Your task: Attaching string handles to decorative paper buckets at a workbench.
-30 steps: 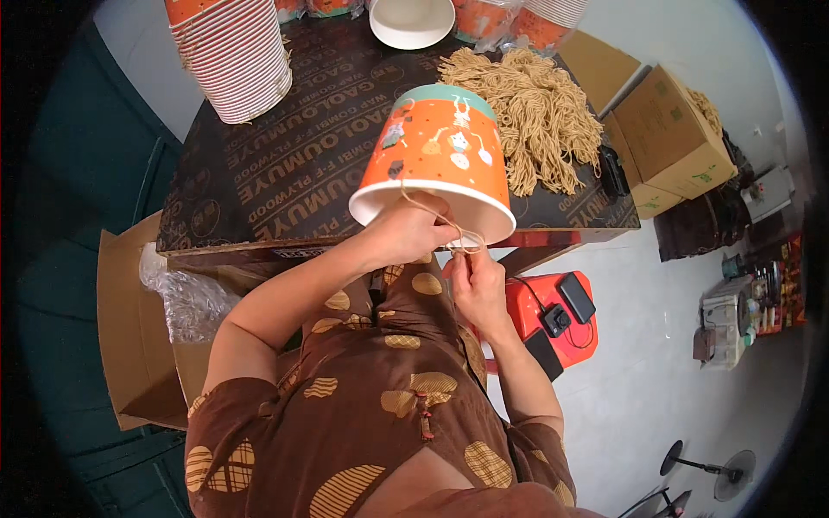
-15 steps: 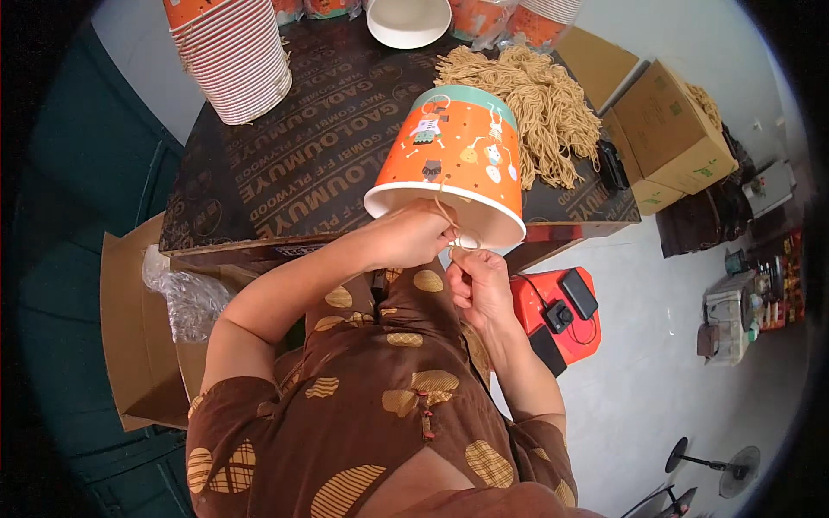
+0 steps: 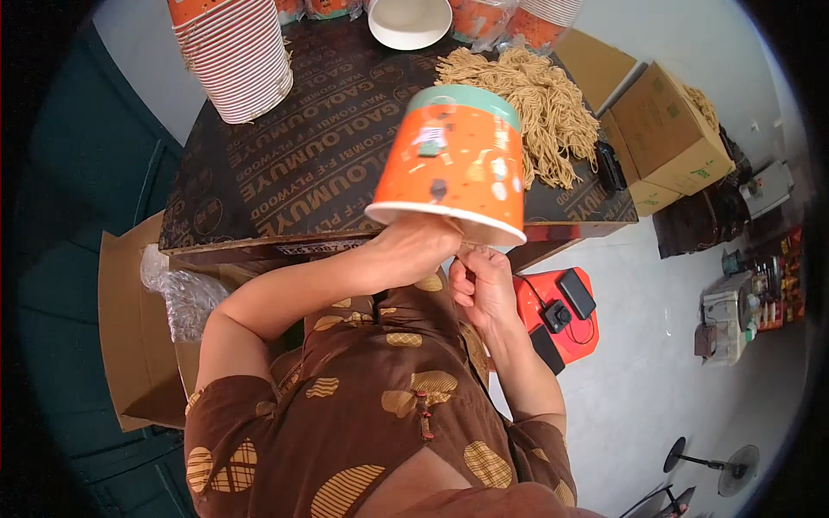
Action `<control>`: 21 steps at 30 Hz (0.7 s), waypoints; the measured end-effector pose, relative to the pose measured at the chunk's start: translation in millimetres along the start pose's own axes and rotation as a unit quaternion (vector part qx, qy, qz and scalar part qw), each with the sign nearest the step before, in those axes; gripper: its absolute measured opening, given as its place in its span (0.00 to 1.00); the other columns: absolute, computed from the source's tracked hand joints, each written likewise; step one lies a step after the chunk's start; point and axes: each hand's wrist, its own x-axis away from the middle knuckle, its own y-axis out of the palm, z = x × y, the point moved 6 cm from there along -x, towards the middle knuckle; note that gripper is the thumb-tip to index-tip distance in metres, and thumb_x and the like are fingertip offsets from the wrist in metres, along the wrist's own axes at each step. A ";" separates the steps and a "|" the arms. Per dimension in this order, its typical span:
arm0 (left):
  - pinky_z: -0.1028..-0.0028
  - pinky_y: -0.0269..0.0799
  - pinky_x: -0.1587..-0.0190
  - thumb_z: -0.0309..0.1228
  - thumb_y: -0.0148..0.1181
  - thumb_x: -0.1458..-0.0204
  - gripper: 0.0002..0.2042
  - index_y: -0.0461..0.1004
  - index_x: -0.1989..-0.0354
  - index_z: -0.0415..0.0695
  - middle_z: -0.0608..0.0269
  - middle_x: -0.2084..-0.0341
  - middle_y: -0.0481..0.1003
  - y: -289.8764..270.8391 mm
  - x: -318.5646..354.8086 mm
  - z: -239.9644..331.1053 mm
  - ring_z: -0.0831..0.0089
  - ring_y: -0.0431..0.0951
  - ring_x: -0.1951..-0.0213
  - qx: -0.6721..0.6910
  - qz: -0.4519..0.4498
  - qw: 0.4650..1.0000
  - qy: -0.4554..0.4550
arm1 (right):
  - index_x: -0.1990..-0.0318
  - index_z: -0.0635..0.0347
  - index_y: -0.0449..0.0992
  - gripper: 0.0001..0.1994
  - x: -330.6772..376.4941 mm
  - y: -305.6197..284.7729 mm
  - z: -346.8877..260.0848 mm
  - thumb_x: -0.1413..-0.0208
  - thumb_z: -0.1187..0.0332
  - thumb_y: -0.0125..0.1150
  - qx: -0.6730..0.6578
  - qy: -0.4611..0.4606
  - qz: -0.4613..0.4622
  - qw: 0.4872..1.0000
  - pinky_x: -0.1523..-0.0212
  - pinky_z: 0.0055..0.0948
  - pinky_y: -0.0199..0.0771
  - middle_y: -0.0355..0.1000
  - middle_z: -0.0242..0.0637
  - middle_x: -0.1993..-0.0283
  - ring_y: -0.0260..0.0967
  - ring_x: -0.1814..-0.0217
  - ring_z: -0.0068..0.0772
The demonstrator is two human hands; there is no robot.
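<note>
An orange paper bucket [image 3: 458, 168] with a teal base band and cartoon figures lies tipped at the table's near edge, its white-rimmed mouth toward me. The print looks smeared by motion. My left hand [image 3: 416, 249] is closed just under the rim, its fingertips at a thin tan cord, of which only a short piece shows. Right beside it, my right hand [image 3: 485, 278] is closed in a pinch on that cord below the mouth. Most of the cord and the bucket's inside are hidden by the hands and rim.
A heap of tan cords [image 3: 535, 108] lies behind the bucket on the dark printed plywood table [image 3: 319, 147]. Stacked paper buckets [image 3: 237, 69] stand at the far left; a white bowl-like bucket [image 3: 410, 22] is at the back. Cardboard boxes [image 3: 669, 129] sit right, an opened one [image 3: 129, 345] left.
My left hand has turned and come slightly lower. The cord's loop, visible before over the left fingers and between the hands, is now mostly out of sight. The bucket has shifted slightly.
</note>
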 end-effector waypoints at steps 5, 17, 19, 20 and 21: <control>0.54 0.74 0.61 0.19 0.54 0.53 0.05 0.74 0.69 0.31 0.40 0.69 0.76 -2.5 11.5 -13.3 0.45 0.79 0.62 0.093 0.003 0.991 -0.093 | 0.68 0.62 0.72 0.08 22.6 12.4 -13.1 0.36 0.72 0.52 0.230 -0.171 -0.019 0.958 0.84 0.16 0.50 0.69 0.32 0.80 0.53 0.85 0.15; 0.59 0.72 0.59 0.21 0.52 0.49 0.05 0.75 0.74 0.35 0.48 0.71 0.77 -24.0 19.5 -30.2 0.50 0.78 0.63 0.276 0.012 0.953 -0.122 | 0.53 0.69 0.67 0.14 63.8 43.4 -33.5 0.47 0.88 0.51 0.423 -0.644 -0.110 0.628 0.65 0.29 0.75 0.74 0.51 0.55 0.72 0.68 0.38; 0.58 0.72 0.59 0.21 0.52 0.50 0.05 0.75 0.74 0.35 0.48 0.71 0.76 -19.0 20.3 -29.8 0.50 0.78 0.63 0.266 0.022 0.958 -0.107 | 0.49 0.70 0.66 0.17 60.1 47.7 -32.0 0.48 0.87 0.53 0.460 -0.612 -0.074 0.639 0.66 0.29 0.75 0.72 0.52 0.51 0.71 0.70 0.39; 0.58 0.72 0.59 0.21 0.52 0.50 0.05 0.75 0.74 0.35 0.48 0.71 0.76 -18.1 20.9 -28.5 0.50 0.78 0.63 0.255 0.030 0.962 -0.094 | 0.47 0.70 0.66 0.19 55.9 46.2 -30.8 0.48 0.86 0.54 0.477 -0.574 -0.044 0.664 0.67 0.30 0.75 0.71 0.53 0.49 0.71 0.70 0.40; 0.58 0.72 0.59 0.21 0.52 0.50 0.05 0.75 0.74 0.35 0.48 0.71 0.76 -17.4 21.5 -27.6 0.50 0.78 0.63 0.255 0.032 0.962 -0.094 | 0.45 0.69 0.65 0.21 49.3 43.0 -29.2 0.48 0.85 0.55 0.467 -0.535 -0.031 0.703 0.67 0.31 0.75 0.68 0.53 0.45 0.71 0.70 0.41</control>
